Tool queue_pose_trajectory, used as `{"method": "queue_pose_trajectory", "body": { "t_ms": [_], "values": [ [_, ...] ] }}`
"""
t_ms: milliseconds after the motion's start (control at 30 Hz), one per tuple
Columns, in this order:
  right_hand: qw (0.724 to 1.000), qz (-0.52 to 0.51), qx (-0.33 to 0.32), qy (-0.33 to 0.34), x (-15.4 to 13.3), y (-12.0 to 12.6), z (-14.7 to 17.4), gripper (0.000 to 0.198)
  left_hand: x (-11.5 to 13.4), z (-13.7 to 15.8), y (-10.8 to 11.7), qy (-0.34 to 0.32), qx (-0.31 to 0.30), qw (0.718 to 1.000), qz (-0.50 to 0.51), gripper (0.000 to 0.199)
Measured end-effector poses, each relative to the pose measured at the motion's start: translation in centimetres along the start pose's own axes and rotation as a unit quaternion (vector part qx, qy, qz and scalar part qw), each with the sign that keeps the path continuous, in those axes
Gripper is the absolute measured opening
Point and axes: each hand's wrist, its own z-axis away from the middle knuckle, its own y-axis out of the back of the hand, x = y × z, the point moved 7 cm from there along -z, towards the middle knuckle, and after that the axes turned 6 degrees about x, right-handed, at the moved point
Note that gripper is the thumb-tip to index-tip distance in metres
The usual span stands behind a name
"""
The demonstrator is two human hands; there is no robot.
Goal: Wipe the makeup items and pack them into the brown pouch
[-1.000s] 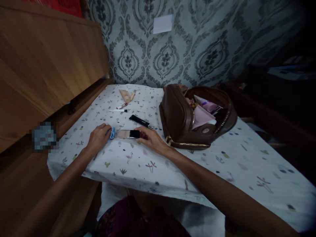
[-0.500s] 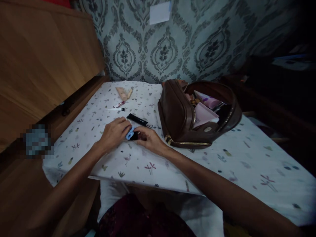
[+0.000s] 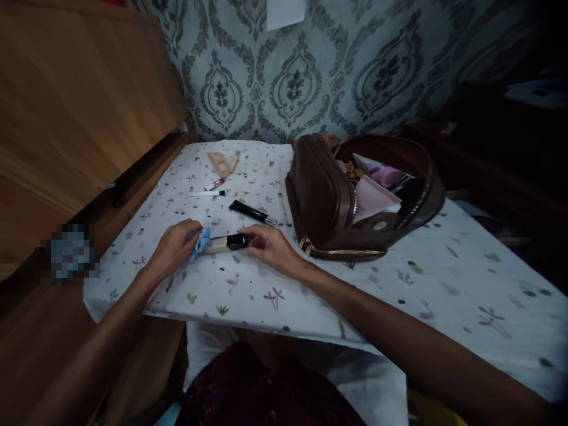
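Note:
Between my hands lies a foundation bottle point(image 3: 218, 244) with a beige body and a black cap, held sideways just over the patterned tablecloth. My right hand point(image 3: 271, 248) pinches it by the cap end. A bunched blue cloth point(image 3: 199, 244) is gripped in my left hand point(image 3: 176, 244) and touches the bottle's base end. Just beyond the hands, a black tube point(image 3: 252, 212) with a clear-silver end rests on the cloth.
An open brown bag point(image 3: 319, 201) full of cosmetics stands right of my hands. Farther back lie a white brush-like stick point(image 3: 208, 193), a small pink tube point(image 3: 215, 184), a beige tube point(image 3: 218, 164) and a slim yellowish tube point(image 3: 234, 161). A wooden cabinet point(image 3: 93, 89) borders the left.
My left hand has moved left with the blue cloth, away from my right hand. The bottle's beige body now shows between them. The camera view has shifted slightly.

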Motion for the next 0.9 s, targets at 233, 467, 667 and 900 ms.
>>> {"method": "queue_pose_trajectory", "body": {
  "t_ms": [233,467,667,900],
  "values": [
    [1.0,-0.024,0.003,0.018,-0.4,-0.1,0.1,0.023,6.9,-0.3,-0.7,-0.084,0.061,0.989,-0.103,0.031],
    [0.999,-0.02,0.021,0.022,-0.8,0.3,-0.1,0.012,11.0,-1.1,-1.9,-0.136,0.062,0.977,-0.154,0.027],
    [0.989,-0.13,0.027,-0.068,-0.5,0.5,-0.2,0.026,4.2,-0.3,-0.2,-0.041,0.062,0.996,-0.04,0.026],
    [0.965,-0.238,0.054,-0.097,-1.0,1.4,-0.3,0.039,2.8,-0.1,-1.0,0.01,0.063,0.995,0.08,0.026]
  ]
}}
